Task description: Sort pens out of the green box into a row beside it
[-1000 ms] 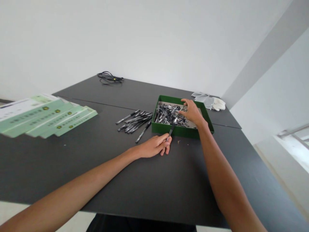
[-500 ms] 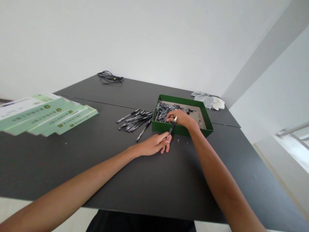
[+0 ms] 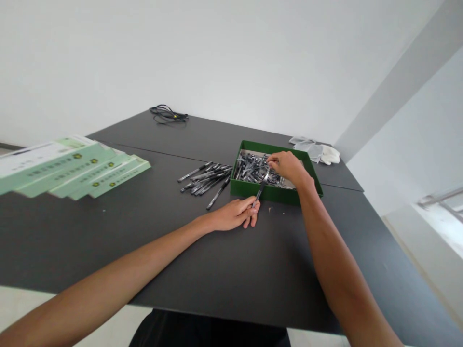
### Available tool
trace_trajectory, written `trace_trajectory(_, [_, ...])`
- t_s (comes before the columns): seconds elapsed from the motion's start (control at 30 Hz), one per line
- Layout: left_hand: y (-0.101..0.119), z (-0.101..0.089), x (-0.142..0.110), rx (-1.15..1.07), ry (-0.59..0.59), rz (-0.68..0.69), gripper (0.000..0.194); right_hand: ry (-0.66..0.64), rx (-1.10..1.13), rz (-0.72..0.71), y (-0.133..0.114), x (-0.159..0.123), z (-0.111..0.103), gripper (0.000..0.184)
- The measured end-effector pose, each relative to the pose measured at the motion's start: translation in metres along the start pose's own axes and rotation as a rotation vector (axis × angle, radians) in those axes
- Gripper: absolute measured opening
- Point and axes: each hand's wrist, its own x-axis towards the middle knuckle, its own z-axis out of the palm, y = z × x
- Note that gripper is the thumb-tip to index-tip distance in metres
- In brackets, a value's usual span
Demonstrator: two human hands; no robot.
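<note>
My left hand rests on the dark table, closed around a black-and-clear pen that slants up with its pointed end over the near wall of a green box. My right hand hovers over the box with thumb and fingers pinched, close to the pen's pointed end. Whatever the pinch may hold is too small to make out. Inside the box lie many loose small clear and black pen parts. Left of the box, a pile of similar pens lies on the table.
Green-and-white printed sheets or boxes are fanned out at the left. A coiled black cable lies near the back wall. White gloves sit behind the box at the right. Tiny scraps dot the table.
My right hand dipped into the pen parts at the box's near left, then rose to the pen's tip with fingers pinched. My left hand keeps its hold on the pen.
</note>
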Motion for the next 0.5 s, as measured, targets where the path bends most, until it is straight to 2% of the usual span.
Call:
trace_trajectory(0.2, [-0.002,0.001,0.001,-0.027,-0.003,-0.002,0.034,0.127,0.122,-0.093,-0.001,-0.004,-0.038,0.02])
trace_trajectory(0.37, [-0.002,0.001,0.001,-0.042,0.004,-0.008,0.034,0.166,0.223,-0.16,-0.022,-0.012,-0.067,0.025])
trace_trajectory(0.5, [-0.001,0.001,0.002,-0.046,0.007,-0.006,0.032,0.178,0.262,-0.174,-0.039,-0.016,-0.077,0.033])
